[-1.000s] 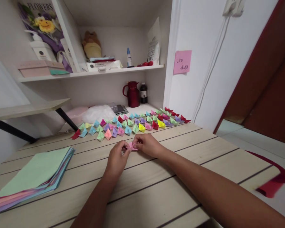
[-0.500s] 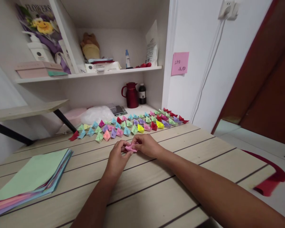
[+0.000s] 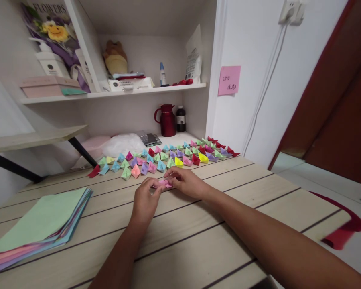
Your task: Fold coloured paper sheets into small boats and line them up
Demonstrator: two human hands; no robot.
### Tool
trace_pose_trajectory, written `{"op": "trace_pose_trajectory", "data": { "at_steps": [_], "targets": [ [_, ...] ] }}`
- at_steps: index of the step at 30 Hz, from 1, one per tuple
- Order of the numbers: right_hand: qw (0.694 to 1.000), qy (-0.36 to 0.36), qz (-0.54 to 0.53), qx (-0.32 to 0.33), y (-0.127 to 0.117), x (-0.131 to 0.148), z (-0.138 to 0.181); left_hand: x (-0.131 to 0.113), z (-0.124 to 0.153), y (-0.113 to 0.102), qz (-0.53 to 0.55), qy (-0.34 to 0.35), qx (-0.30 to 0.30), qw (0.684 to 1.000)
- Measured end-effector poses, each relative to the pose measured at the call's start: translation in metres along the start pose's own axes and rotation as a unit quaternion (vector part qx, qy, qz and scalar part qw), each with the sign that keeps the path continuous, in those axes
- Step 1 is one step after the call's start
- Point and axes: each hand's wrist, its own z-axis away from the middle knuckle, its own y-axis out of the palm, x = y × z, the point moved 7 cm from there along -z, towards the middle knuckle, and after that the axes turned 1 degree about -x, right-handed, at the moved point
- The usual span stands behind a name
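Note:
A small folded pink paper [image 3: 165, 183] is held between my two hands just above the slatted table. My left hand [image 3: 146, 196] pinches its left end between thumb and fingers. At the other end, my right hand [image 3: 185, 182] grips it, with the fingers bent over and hiding part of it. Right behind the hands stand rows of small folded paper boats [image 3: 161, 166] in green, blue, pink, purple, yellow and red.
A stack of coloured paper sheets [image 3: 45, 220] lies at the left. Beyond the boats are a white plastic bag [image 3: 124, 145], a red jug [image 3: 167, 120] and a dark bottle [image 3: 181, 119]. A raised wooden shelf [image 3: 36, 136] on black legs stands at the far left.
The pink paper looks flatter and more spread out between my fingers. My left hand has shifted slightly left, and the right fingers have lifted a little.

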Motion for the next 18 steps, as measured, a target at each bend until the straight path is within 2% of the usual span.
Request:
{"op": "trace_pose_trajectory", "data": {
  "at_steps": [7, 10, 13, 16, 18],
  "targets": [
    [0.994, 0.001, 0.106, -0.037, -0.007, -0.001, -0.001, 0.005, 0.0, 0.0, 0.015, -0.028, -0.007, 0.999],
    [0.999, 0.017, 0.027, -0.032, -0.006, -0.003, -0.001, 0.011, 0.001, 0.0, 0.029, -0.059, -0.013, 0.998],
    [0.995, 0.038, -0.086, 0.021, 0.002, -0.006, 0.0, 0.019, 0.001, -0.002, 0.047, -0.09, -0.016, 0.995],
    [0.99, 0.037, -0.122, 0.056, 0.009, -0.006, 0.002, 0.022, 0.001, -0.001, 0.061, -0.11, -0.011, 0.992],
    [0.99, 0.028, -0.131, 0.053, 0.01, -0.006, 0.002, 0.023, 0.001, 0.001, 0.071, -0.121, -0.002, 0.99]
  ]
}}
